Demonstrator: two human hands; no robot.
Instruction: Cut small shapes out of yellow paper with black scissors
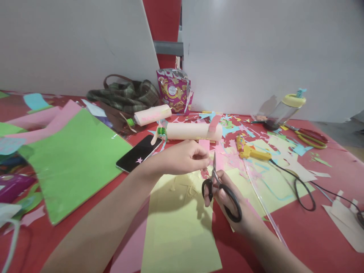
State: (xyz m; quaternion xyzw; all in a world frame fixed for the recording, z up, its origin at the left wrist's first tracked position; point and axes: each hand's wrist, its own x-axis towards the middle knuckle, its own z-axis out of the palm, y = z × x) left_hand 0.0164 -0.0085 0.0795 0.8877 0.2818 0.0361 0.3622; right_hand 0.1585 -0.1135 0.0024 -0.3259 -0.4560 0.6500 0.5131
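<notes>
Well in from the red tabletop's (304, 222) left edge, the bare left hand (186, 156) pinches its fingertips together, perhaps around something small; beside it, the bare right hand (231, 185) grips black-handled metal scissors (214, 175), points toward the far edge.

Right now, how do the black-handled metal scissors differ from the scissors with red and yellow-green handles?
The black-handled metal scissors are held in the right hand; the scissors with red and yellow-green handles lie on the red table. The first pair points away from the wearer; the second pair points left. The first pair's handles match in colour; the second pair's differ. Both have looped handles.
</notes>
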